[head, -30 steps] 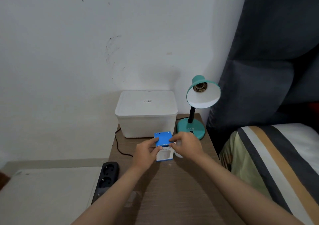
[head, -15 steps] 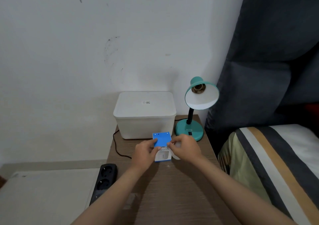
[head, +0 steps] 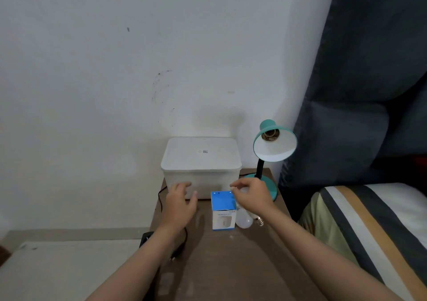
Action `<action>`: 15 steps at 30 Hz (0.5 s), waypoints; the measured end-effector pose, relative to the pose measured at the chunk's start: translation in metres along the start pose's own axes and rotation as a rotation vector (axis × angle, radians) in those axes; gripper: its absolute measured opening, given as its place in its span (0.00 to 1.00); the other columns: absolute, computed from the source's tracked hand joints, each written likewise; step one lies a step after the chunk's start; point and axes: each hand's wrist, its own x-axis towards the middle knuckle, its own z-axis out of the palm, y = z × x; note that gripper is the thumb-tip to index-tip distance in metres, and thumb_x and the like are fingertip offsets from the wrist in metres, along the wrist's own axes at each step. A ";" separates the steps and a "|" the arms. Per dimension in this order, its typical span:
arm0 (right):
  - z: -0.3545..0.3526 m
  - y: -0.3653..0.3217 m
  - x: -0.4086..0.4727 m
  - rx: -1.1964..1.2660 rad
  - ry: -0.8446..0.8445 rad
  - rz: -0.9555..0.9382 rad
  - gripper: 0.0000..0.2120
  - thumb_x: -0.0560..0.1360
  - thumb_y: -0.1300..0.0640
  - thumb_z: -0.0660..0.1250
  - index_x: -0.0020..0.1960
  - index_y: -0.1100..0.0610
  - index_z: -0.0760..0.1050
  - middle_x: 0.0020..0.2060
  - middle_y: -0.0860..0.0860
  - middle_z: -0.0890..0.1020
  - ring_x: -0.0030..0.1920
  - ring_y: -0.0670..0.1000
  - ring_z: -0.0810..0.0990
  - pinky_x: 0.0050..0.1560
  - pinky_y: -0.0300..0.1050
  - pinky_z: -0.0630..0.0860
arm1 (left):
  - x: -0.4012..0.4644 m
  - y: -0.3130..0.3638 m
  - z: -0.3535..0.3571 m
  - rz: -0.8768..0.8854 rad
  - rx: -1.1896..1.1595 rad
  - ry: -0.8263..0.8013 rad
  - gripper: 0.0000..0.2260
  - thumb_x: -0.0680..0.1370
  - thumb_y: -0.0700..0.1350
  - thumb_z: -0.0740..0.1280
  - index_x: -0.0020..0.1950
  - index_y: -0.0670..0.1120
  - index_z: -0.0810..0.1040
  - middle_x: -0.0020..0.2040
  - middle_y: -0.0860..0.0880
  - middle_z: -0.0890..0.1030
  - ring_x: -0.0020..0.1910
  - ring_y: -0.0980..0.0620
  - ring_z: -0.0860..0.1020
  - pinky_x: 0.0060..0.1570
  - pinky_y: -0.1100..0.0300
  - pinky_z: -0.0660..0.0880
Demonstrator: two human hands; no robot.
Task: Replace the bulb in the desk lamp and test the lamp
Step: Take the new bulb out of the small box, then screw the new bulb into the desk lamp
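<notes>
Head view shows us midway: the lamp [head: 273, 149] socket is bare, a loose bulb [head: 245, 219] lies beside the blue bulb box [head: 223, 210], our left hand [head: 180, 202] open, right hand [head: 253, 195] loosely curled, gripping nothing we can confirm.

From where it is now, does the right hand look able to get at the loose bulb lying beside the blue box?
Probably yes. The right hand hovers just above the bulb, which lies on the table right of the blue box. Nothing covers the bulb, and the left hand is off to the other side.
</notes>
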 end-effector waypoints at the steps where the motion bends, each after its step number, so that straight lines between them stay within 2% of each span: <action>1: 0.001 -0.002 0.001 0.023 0.003 -0.001 0.05 0.72 0.53 0.68 0.45 0.51 0.82 0.39 0.42 0.83 0.44 0.41 0.79 0.44 0.36 0.75 | 0.002 -0.001 -0.003 0.006 -0.008 0.003 0.14 0.76 0.45 0.67 0.61 0.45 0.75 0.58 0.47 0.75 0.54 0.50 0.77 0.52 0.57 0.75; 3: 0.000 -0.008 0.001 0.095 0.016 0.004 0.04 0.72 0.51 0.69 0.43 0.50 0.82 0.39 0.41 0.82 0.44 0.41 0.79 0.42 0.31 0.71 | 0.004 0.000 -0.006 0.008 -0.013 0.003 0.14 0.76 0.45 0.67 0.61 0.45 0.74 0.59 0.47 0.75 0.55 0.50 0.77 0.53 0.55 0.76; 6: -0.008 -0.020 -0.002 0.285 -0.049 -0.001 0.04 0.72 0.55 0.69 0.47 0.50 0.80 0.46 0.47 0.82 0.41 0.45 0.79 0.37 0.33 0.75 | 0.006 0.008 -0.007 0.030 -0.013 0.005 0.15 0.76 0.45 0.67 0.62 0.45 0.74 0.59 0.47 0.75 0.55 0.50 0.77 0.52 0.56 0.75; 8: -0.020 -0.029 -0.004 0.342 -0.110 -0.029 0.12 0.72 0.63 0.66 0.52 0.51 0.78 0.54 0.51 0.78 0.47 0.46 0.77 0.39 0.31 0.74 | 0.011 0.019 -0.007 0.071 -0.015 0.007 0.15 0.76 0.44 0.67 0.62 0.45 0.74 0.59 0.48 0.75 0.53 0.52 0.77 0.49 0.59 0.72; 10: -0.036 -0.034 -0.005 0.330 -0.125 -0.074 0.17 0.71 0.67 0.64 0.56 0.50 0.76 0.58 0.52 0.74 0.53 0.48 0.75 0.44 0.34 0.74 | 0.017 0.035 -0.004 0.130 -0.019 0.005 0.15 0.76 0.44 0.67 0.62 0.45 0.74 0.59 0.49 0.75 0.52 0.54 0.75 0.48 0.62 0.70; 12: -0.057 -0.037 -0.005 0.316 -0.082 -0.102 0.18 0.72 0.65 0.66 0.57 0.48 0.74 0.58 0.50 0.74 0.53 0.49 0.76 0.47 0.39 0.77 | 0.025 0.054 0.000 0.190 -0.056 -0.011 0.16 0.76 0.44 0.67 0.63 0.46 0.74 0.59 0.48 0.75 0.53 0.53 0.76 0.50 0.61 0.72; 15: -0.086 -0.037 -0.002 0.295 0.033 -0.132 0.17 0.72 0.55 0.72 0.59 0.48 0.72 0.57 0.50 0.76 0.50 0.50 0.80 0.48 0.48 0.81 | 0.038 0.085 0.010 0.287 -0.105 -0.026 0.15 0.76 0.44 0.67 0.63 0.46 0.74 0.59 0.48 0.75 0.54 0.52 0.77 0.52 0.59 0.74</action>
